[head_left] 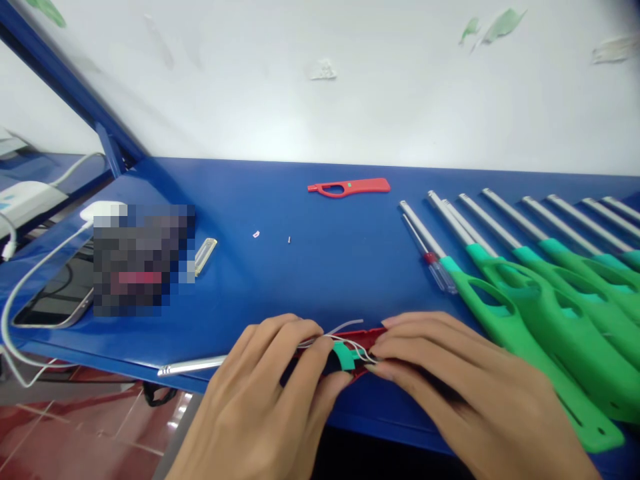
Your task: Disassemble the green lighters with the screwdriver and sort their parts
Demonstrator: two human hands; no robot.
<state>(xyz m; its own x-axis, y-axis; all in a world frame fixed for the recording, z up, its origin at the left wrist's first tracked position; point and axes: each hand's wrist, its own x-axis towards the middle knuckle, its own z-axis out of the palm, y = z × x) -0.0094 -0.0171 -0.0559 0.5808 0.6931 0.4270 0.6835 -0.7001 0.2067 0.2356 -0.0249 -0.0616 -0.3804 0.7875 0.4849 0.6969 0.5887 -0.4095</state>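
Observation:
Near the table's front edge, both hands hold a red lighter shell (367,335) with its inside exposed. A teal trigger piece (344,355) and thin white wires (357,347) show in it. My left hand (265,387) is closed around its left part, thumb and fingers by the trigger piece. A silver lighter tube (193,365) sticks out to the left from under that hand. My right hand (465,380) pinches at the right part, fingertips at the wires; what exactly lies between them is hidden. Farther back lies a red lighter casing half (370,186).
Several green lighters (530,360) with silver tubes lie at the right, beside a screwdriver (434,263). A small screw (289,240), a pinkish scrap (256,234) and a clear yellowish piece (206,255) lie left of centre. A phone (55,293), white cable and blurred dark object (140,260) are farther left.

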